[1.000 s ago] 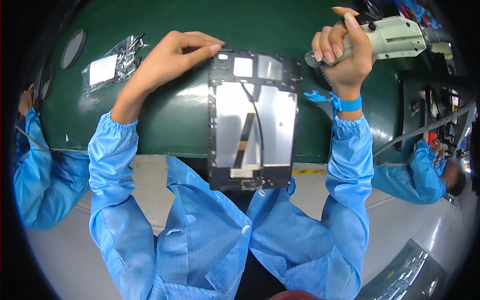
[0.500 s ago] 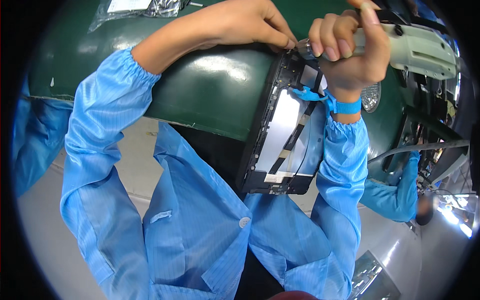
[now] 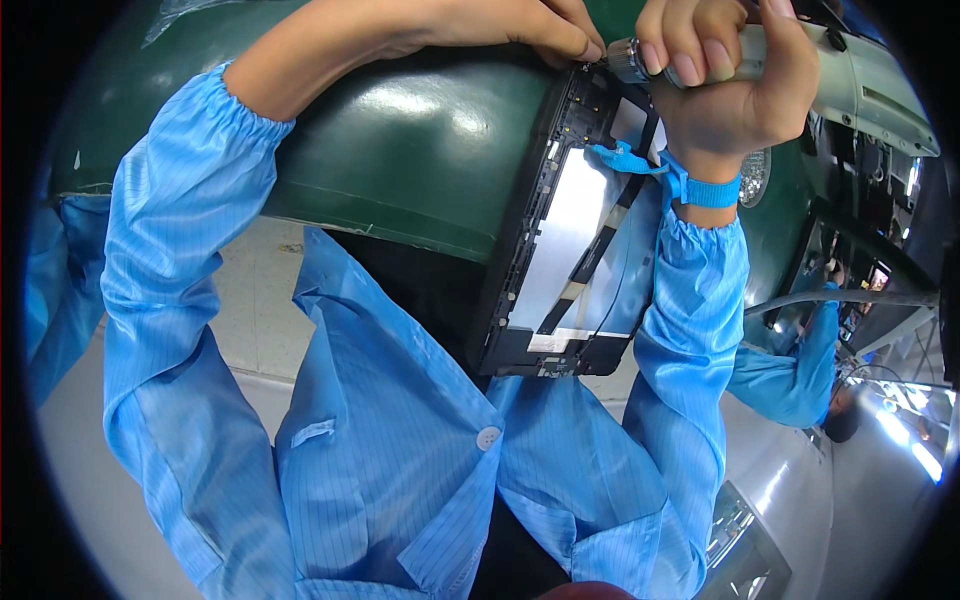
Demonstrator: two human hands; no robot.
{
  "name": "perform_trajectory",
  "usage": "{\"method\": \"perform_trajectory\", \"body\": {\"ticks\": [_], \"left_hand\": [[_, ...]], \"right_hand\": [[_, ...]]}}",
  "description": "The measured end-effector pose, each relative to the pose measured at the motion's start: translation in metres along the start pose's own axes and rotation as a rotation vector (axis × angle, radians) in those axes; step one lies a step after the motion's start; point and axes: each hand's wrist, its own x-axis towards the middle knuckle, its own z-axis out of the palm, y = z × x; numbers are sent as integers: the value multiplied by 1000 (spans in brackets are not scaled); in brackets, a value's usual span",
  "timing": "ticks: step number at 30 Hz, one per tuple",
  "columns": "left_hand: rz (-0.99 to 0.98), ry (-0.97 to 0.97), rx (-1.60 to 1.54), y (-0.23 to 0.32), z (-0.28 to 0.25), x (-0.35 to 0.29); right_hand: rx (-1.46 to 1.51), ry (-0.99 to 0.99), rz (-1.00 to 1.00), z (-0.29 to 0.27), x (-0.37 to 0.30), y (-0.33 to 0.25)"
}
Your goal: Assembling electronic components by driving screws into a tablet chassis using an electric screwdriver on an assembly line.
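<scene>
An opened tablet [image 3: 570, 220], with a black frame and silvery inside panels, lies at a slant over the table's near edge. My right hand [image 3: 735, 80] is wrapped round a pale electric screwdriver [image 3: 870, 95], whose knurled metal nose [image 3: 628, 60] points left at the tablet's far corner. Close to that nose, my left hand [image 3: 555, 28] has thumb and fingers pinched together at the same corner. What the pinch holds, if anything, is too small and hidden to make out. A blue wrist strap [image 3: 712, 192] circles my right wrist, and its loose end hangs over the tablet.
Under the tablet is a green table mat [image 3: 400, 170]. A round shiny dish [image 3: 755, 180] stands just right of my right wrist. Part of a clear plastic bag [image 3: 185, 12] shows at the far left. Farther right are a grey cable [image 3: 840, 298] and another person's blue sleeve [image 3: 790, 385].
Both hands, the screwdriver and the tablet's far end appear higher in the picture. Most of the plastic bag has left the view. The hands keep the same hold at the tablet's corner.
</scene>
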Motion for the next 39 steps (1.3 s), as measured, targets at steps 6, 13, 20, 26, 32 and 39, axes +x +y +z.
{"method": "perform_trajectory", "body": {"ticks": [6,13,20,26,32,39], "left_hand": [[-12,-25,70,3,-1,2],[-32,3,69,0,-1,1],[-64,75,121,11,4,-1],[-89,46,63,2,1,4],[-71,32,122,4,-1,4],[399,519,710,23,29,-25]], "right_hand": [[42,3,43,4,0,0],[-1326,-43,-118,9,1,-6],[-1279,-77,-104,2,5,-12],[-1279,-60,-98,3,5,-13],[-1258,-23,-129,2,5,-12],[-1248,42,-229,8,3,-10]]}}
